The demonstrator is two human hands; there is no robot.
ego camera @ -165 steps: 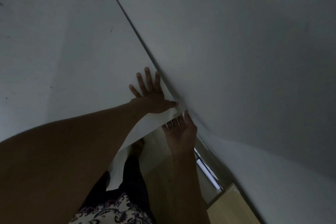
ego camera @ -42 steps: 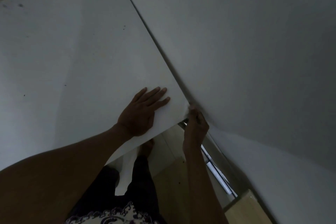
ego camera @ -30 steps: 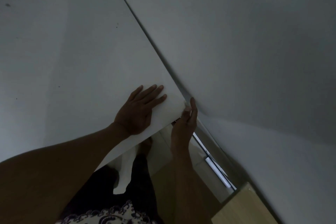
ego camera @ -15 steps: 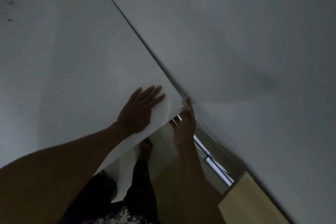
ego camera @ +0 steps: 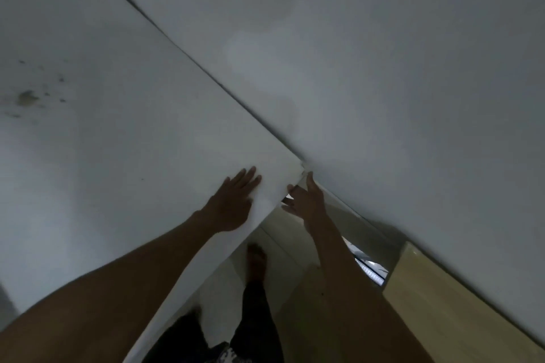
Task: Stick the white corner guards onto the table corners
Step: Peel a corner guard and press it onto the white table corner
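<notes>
left hand (ego camera: 233,203) flat, fingers straight, steadying the table (ego camera: 124,138). right hand (ego camera: 306,200) loose, grasping nothing, fingertip up at the white corner guard (ego camera: 301,168) on the corner just above it. best to press firmly on both faces.

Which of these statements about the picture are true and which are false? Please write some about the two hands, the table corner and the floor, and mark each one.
1. The left hand lies flat on the white table top. True.
2. The right hand rests on the table top beside the left hand. False: it is off the edge, just below the corner, with a fingertip up against the corner guard.
3. The right hand grips a tool. False: its fingers are spread and hold nothing.
4. A bare foot stands on the floor below the table edge. True.
5. The table corner sits close to a white wall. True.
</notes>
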